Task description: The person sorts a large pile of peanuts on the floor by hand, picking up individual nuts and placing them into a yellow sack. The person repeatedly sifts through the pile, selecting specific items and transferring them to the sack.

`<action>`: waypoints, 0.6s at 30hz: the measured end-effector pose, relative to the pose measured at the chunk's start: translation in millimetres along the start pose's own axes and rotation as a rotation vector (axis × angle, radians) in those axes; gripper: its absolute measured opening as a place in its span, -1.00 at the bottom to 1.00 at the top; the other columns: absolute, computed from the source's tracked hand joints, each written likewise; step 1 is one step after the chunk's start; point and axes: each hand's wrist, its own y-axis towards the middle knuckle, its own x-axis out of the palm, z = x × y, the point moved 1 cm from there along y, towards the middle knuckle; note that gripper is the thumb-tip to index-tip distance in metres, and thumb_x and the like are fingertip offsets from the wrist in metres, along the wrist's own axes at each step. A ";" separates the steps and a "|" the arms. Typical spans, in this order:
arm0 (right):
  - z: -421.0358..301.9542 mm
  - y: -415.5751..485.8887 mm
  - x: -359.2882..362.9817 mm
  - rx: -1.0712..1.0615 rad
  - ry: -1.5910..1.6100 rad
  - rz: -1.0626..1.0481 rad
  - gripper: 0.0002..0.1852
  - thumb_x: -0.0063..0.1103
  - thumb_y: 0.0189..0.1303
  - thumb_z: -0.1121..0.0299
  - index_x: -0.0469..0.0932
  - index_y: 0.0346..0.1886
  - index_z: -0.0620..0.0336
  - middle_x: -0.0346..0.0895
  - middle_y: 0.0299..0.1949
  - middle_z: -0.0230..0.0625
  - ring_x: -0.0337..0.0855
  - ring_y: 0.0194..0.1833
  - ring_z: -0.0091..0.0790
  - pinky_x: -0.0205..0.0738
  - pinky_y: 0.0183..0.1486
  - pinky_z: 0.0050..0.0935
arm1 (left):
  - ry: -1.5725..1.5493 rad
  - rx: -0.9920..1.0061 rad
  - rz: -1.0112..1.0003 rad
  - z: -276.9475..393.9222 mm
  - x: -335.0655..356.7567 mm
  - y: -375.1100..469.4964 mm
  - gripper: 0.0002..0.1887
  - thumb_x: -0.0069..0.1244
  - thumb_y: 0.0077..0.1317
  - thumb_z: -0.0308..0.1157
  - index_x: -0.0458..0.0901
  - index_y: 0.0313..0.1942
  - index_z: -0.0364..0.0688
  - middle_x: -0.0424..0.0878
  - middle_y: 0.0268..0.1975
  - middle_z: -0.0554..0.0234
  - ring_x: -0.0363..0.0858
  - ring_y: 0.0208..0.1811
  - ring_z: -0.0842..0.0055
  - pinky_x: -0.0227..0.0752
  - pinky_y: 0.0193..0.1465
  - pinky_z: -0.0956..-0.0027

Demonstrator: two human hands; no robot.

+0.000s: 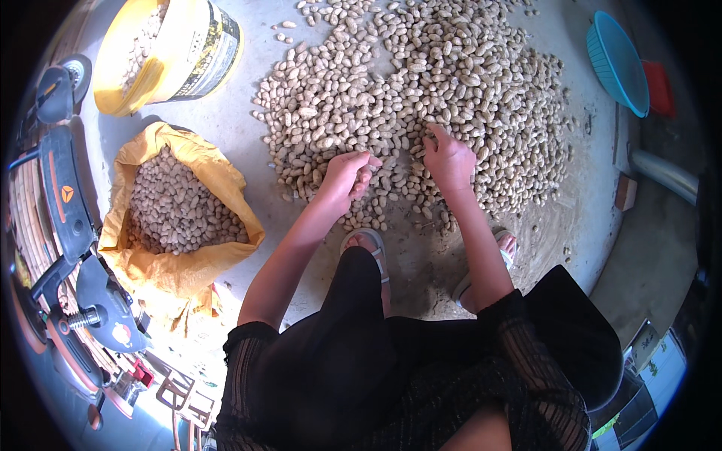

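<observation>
Unshelled peanuts (479, 84) lie in a wide heap on the concrete floor before me. My left hand (348, 176) is over the near left part of the heap, fingers curled inward; whether peanuts are inside it is hidden. To its right, my right hand (450, 158) reaches down to the peanuts with bent fingers. Its fingertips are at the heap's surface, and I cannot make out anything between them. A yellow woven sack (186, 270) with its rim folded open stands to my left, holding many peanuts (175, 203).
Beyond the sack, a yellow plastic bucket (169, 73) contains more peanuts. A wheeled machine (67, 197) stands along the left edge. At far right are a blue plastic basin (617, 62), a red container (659, 89) and a metal pipe (665, 175). My sandalled feet (366, 242) are near the heap.
</observation>
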 end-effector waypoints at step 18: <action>20.1 -14.5 7.1 0.002 0.084 0.151 -0.85 0.30 0.23 0.28 0.70 -0.20 0.08 0.63 -0.63 -0.19 0.68 -0.58 -0.10 0.54 -0.47 -0.21 | -0.008 -0.064 -0.067 -10.8 15.0 2.4 -0.71 -0.17 0.55 -0.32 0.60 -0.19 -0.38 0.42 -0.57 0.45 0.23 -0.70 0.74 0.06 -0.67 0.57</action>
